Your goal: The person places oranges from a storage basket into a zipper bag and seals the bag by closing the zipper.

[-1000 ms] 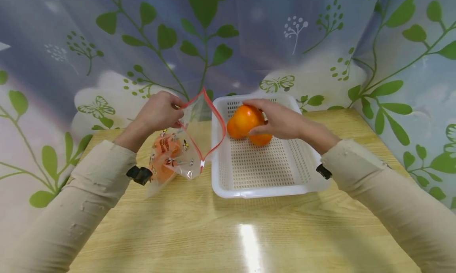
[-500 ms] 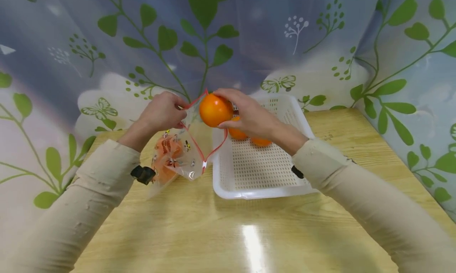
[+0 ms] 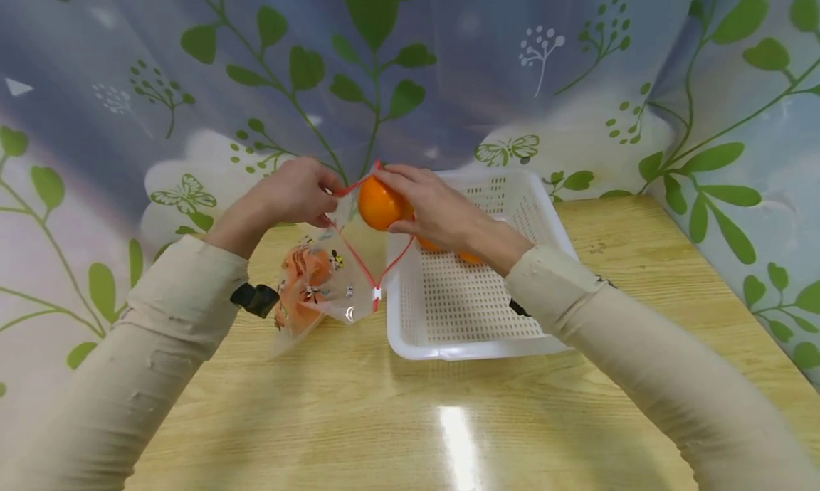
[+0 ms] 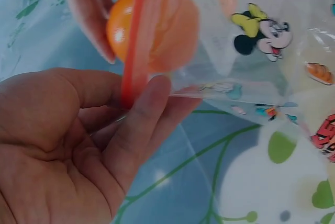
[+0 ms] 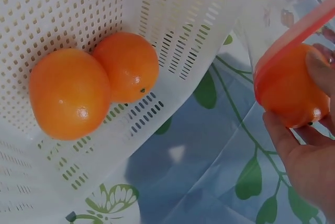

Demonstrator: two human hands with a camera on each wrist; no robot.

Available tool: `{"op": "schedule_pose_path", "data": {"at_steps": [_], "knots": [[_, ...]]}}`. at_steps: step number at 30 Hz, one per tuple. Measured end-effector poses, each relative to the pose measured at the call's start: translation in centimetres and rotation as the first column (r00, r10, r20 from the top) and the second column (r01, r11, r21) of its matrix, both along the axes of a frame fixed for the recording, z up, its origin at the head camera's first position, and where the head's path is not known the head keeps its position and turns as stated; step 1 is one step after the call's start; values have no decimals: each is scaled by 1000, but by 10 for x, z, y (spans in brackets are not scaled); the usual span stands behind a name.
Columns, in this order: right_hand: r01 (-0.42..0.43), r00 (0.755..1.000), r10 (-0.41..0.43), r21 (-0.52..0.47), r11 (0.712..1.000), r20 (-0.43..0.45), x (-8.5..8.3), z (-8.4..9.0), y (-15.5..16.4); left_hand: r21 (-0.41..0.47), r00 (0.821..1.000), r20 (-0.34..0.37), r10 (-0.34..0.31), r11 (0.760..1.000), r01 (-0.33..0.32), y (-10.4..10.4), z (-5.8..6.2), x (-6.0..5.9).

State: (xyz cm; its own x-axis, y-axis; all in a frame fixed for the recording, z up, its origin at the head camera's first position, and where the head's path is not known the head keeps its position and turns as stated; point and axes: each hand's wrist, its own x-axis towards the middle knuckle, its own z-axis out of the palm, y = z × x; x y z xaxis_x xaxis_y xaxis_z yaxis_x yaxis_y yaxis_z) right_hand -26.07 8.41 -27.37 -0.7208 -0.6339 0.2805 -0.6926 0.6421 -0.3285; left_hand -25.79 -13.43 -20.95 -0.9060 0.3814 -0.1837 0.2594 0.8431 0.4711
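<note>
At far left, a beige sleeve (image 3: 160, 349) leads to a dark device (image 3: 255, 300) at the wrist and then the left hand (image 3: 288, 196), which pinches the red-edged mouth of a clear zip bag (image 3: 349, 292) between thumb and fingers. The bag, printed with cartoon figures, hangs down to the table (image 3: 333, 420); orange fruit (image 3: 304, 284) lies in its lower part, the count unclear through the film. A white slider (image 3: 376, 293) sits at the near end of the red strip. At the mouth is a single orange (image 3: 381, 205), part of it behind the strip and film in the left wrist view, gripped by the right hand (image 3: 435, 206) with fingers over it and thumb beneath. To the right, a white perforated basket (image 3: 448, 352) stands on the table, holding two touching oranges (image 5: 70, 94). The right sleeve (image 3: 640, 363) crosses its near-right corner.
</note>
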Motion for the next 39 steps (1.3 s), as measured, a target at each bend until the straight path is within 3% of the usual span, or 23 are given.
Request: {"op": "schedule_pose_path", "data": {"at_steps": [7, 15, 27, 39], "knots": [[0, 1000, 0, 26, 1000, 10, 4, 2, 0, -2, 998, 66, -4, 1000, 5, 3, 13, 3], [-8, 1000, 9, 138, 990, -10, 13, 8, 1, -33, 994, 108, -23, 999, 27, 4, 22, 6], [-37, 999, 36, 83, 996, 12, 14, 1, -4, -87, 994, 106, 7, 996, 2, 7, 21, 8], [22, 999, -24, 43, 999, 31, 11, 0, 12, -40, 997, 76, -2, 999, 5, 4, 18, 10]]}}
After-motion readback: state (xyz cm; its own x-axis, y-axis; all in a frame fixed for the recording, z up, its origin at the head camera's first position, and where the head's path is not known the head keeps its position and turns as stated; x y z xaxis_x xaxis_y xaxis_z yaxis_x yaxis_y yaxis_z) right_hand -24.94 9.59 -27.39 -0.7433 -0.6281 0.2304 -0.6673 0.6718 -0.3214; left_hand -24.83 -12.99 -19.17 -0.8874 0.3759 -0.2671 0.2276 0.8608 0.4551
